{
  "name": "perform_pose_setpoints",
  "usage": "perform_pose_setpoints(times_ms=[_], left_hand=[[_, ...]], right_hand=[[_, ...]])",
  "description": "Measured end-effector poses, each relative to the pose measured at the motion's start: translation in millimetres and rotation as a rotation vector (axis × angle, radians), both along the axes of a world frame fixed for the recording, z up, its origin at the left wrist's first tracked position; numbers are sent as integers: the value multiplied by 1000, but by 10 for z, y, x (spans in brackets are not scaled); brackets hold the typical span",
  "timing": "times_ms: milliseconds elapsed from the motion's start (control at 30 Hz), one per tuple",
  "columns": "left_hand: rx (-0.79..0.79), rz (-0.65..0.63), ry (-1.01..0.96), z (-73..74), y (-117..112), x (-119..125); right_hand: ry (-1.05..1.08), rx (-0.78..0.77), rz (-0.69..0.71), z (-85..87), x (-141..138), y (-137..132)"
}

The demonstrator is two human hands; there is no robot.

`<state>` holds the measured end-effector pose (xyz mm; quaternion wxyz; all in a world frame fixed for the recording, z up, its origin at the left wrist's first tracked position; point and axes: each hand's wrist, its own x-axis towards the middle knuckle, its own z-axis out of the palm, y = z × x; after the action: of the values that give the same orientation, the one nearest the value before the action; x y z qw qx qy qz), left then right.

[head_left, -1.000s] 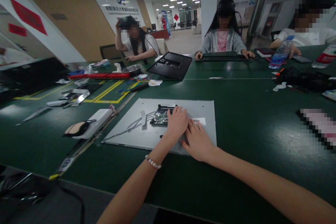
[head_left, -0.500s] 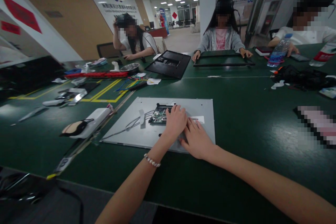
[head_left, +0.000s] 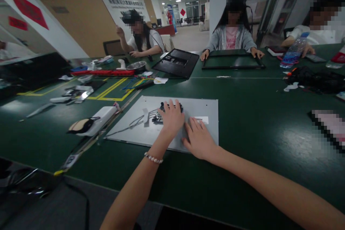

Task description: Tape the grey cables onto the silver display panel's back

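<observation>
A grey metal panel (head_left: pixel 199 106) lies flat on the green table in front of me. Over the small circuit board (head_left: pixel 157 118) on it rests my left hand (head_left: pixel 172 116), fingers spread and covering much of the board. My right hand (head_left: pixel 201 138) lies open on the panel's right part, fingertips by a white label (head_left: pixel 202 119). Thin grey cables (head_left: pixel 134 124) run from the board toward the panel's left corner, held by a strip of tape (head_left: pixel 146 118).
Farther back lie a black plastic cover (head_left: pixel 176 63) and a black frame (head_left: pixel 233 67) under a person's hands. A white box with a round beige item (head_left: pixel 81 125) sits left of the panel. Bottles (head_left: pixel 293 52) and a pink-screened phone (head_left: pixel 330 125) are on the right.
My left hand has moved left, away from my right hand and farther over the circuit board, its fingers more spread. My right hand stays on the panel. The view has shifted slightly.
</observation>
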<state>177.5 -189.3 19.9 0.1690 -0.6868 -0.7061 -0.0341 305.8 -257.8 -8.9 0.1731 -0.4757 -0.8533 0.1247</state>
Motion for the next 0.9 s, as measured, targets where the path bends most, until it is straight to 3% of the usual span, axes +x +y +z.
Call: perform_pose_setpoints(times_ms=[133,367,567,900], left_hand=[[-151,187,-80,-12,133,-197],[-112,193,-116,-118,463,-347],[-113,261,-150,-83,754,-434],[-189,273,-191,-46,874,-589]], right_hand=[[-6,6,10,-16,15,-6],[-10,-24,13,9,36,3],[-9,-11,16,7,45,10],[1,1,15,-13,34,14]])
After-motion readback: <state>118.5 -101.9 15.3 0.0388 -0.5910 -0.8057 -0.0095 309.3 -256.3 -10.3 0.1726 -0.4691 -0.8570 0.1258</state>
